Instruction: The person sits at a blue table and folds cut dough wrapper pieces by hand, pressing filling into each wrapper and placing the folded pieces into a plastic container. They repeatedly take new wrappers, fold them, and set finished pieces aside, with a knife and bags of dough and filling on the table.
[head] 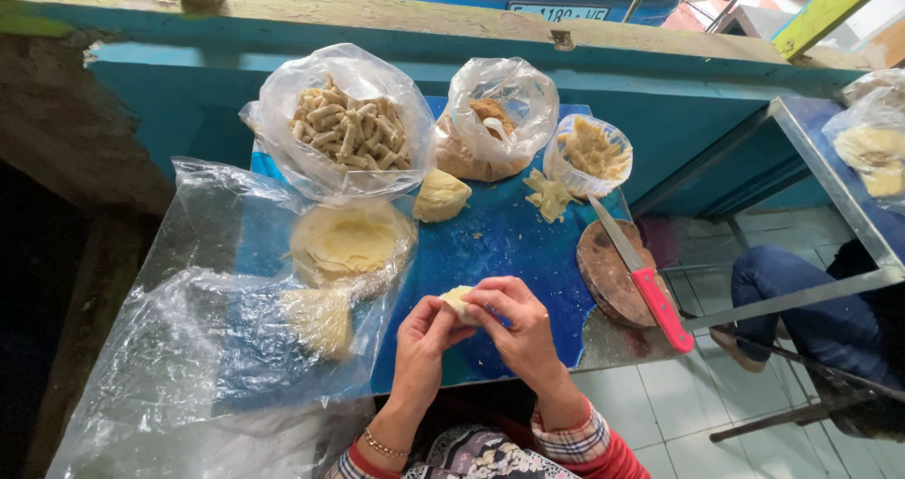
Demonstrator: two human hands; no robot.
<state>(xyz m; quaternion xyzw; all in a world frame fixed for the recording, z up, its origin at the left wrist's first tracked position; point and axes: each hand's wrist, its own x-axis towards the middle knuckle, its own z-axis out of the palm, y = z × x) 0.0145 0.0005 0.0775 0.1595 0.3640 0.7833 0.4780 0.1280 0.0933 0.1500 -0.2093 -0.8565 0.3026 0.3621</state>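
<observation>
Both hands meet low over the blue tabletop (500, 243): left hand (422, 342) and right hand (520, 328) each keep a closed grip on a pale dough piece (458, 302). Judging by this, even fingertip pressure should fold it neatly.

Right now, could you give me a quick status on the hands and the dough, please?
Left hand and right hand both pinching one dough piece over blue table. Knife on wooden board, right side. Nothing in the way.
</observation>
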